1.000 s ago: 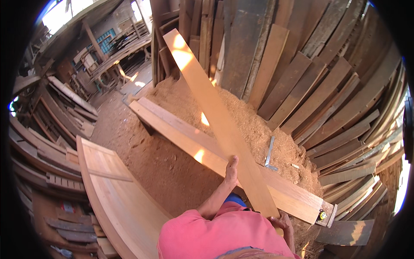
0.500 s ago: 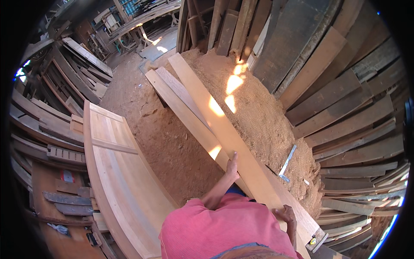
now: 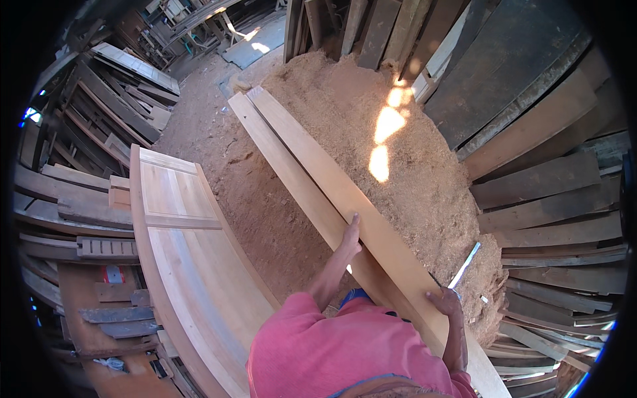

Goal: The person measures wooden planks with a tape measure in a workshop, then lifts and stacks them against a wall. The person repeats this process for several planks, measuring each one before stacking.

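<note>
The person's left hand (image 3: 352, 237) gripped the near edge of a long board (image 3: 395, 255), its thumb laid along the top face and its other fingers mostly hidden. The right hand (image 3: 446, 303) pinched the same piece by its far edge, closer to the body, with the thumb on top and the fingertips out of sight below. The long board slanted from the upper left down toward the lower right, in front of the pink shirt (image 3: 358, 355). Just beside it, on its left, ran a second board (image 3: 292, 174), with a narrow dark gap between the two; whether the held one rested on anything could not be told. To the right spread a heap of sawdust (image 3: 418, 212) with bright sun patches (image 3: 388, 124) on it, and a metal square (image 3: 465, 265) lay there near the right hand. Dark planks (image 3: 541, 179) fanned out beyond the heap. On the left, across bare dirt (image 3: 249, 219), was a large pale wooden panel (image 3: 192, 272) with a crosspiece near its far end.
</note>
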